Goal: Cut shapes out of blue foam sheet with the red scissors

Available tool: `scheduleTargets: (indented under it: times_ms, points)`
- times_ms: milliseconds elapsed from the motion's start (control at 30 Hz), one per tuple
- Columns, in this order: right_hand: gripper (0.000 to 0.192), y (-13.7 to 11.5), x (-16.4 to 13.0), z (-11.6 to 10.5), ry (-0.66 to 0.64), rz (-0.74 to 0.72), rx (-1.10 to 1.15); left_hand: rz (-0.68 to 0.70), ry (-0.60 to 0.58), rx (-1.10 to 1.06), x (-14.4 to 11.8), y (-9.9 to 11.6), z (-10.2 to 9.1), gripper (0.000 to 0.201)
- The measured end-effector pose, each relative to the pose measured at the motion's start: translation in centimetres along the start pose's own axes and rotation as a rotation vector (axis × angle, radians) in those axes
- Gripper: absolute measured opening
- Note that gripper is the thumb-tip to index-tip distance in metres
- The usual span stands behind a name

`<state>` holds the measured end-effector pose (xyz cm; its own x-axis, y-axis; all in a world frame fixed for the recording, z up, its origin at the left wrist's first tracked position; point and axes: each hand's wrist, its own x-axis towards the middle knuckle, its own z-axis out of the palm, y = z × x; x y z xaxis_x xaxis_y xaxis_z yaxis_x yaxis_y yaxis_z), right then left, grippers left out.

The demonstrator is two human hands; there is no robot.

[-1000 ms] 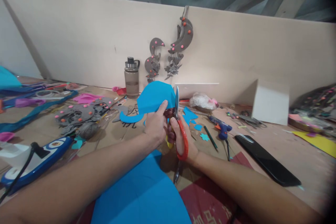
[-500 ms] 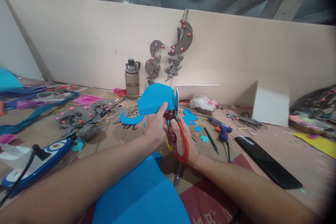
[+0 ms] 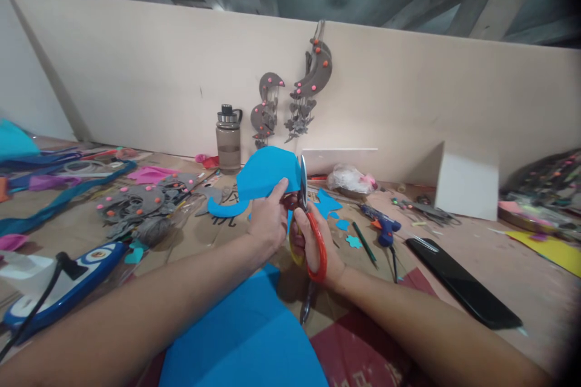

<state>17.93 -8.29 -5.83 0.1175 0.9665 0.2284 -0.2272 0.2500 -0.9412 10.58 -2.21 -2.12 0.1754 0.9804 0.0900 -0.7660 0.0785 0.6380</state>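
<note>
Blue foam piece (image 3: 267, 174) pinched by left hand (image 3: 267, 222) (scissors (image 3: 310, 230) apparently cutting).

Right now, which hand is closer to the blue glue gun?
The right hand. It holds the scissors just to the left of the glue gun. The left hand pinches the blue paper farther left.

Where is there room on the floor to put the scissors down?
Bare brown floor shows right of the flat black phone, before the yellow sheet. Another bare strip lies between the grey felt pieces and the left hand. It is crowded around the blue glue gun.
</note>
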Motion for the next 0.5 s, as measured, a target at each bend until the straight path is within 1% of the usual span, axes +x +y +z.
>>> scheduleTargets:
  times_ms: [100,300,500]
  points:
    - [0.039,0.03,0.09,-0.08,-0.013,0.004,-0.012,0.010,-0.004,0.007,-0.07,0.24,0.07,0.034]
    - [0.038,0.05,0.04,-0.11,-0.027,-0.007,-0.024,0.008,0.060,-0.004,0.25,0.16,0.08,0.039]
    - [0.040,-0.02,0.19,-0.30,-0.014,-0.062,-0.064,-0.026,0.045,0.009,0.11,-0.08,0.15,0.044]
